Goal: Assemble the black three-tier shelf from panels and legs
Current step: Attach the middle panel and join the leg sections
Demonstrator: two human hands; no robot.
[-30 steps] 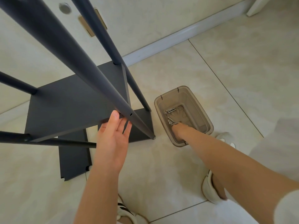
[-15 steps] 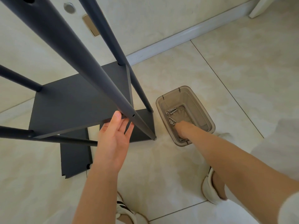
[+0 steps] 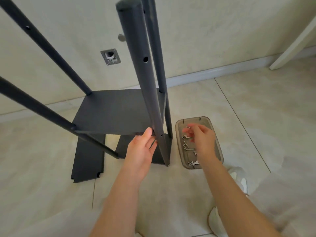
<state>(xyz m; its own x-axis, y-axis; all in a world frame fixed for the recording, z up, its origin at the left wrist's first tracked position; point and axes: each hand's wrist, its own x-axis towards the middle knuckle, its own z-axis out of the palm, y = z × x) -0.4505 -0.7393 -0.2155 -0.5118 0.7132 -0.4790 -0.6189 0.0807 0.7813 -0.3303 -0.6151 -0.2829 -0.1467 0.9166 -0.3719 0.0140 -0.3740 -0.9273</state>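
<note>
Above the screw tray [image 3: 220, 151], the right hand [image 3: 201, 140] has been lifted out, a screw [image 3: 188, 127] pinched.
Beside the tray, the upright shelf's [image 3: 116, 112] vertical front leg [image 3: 145, 82] is touched by the open left hand [image 3: 142, 149].

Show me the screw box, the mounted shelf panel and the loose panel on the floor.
screw box [image 3: 196, 119], head view, its far rim.
mounted shelf panel [image 3: 112, 112], head view, middle of its top face.
loose panel [image 3: 89, 159], head view, middle of its flat face.
</note>
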